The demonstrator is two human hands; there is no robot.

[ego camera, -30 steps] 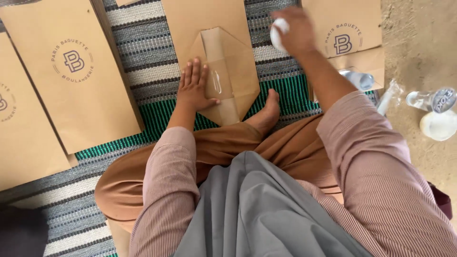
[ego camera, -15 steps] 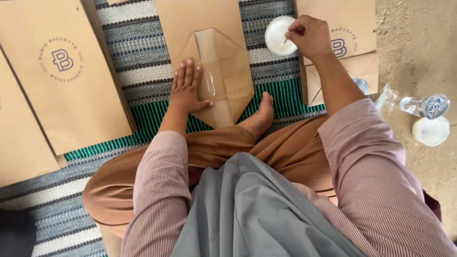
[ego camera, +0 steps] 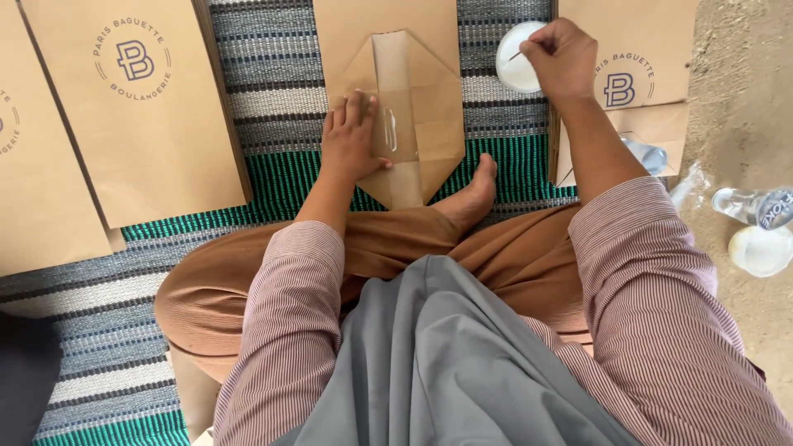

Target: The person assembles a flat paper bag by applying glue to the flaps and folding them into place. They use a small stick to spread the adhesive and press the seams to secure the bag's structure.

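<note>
Here, left hand [ego camera: 351, 136] flat on folded bag [ego camera: 409, 116]; right hand [ego camera: 564, 58] pinches stick [ego camera: 517, 56] over white bowl [ego camera: 516, 70].

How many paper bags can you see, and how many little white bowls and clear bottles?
Brown paper bags: 5, including the folded bag under the left hand
White bowls: 2, one at the right hand, one on the ground
Clear bottles: 2
Total: 9
</note>
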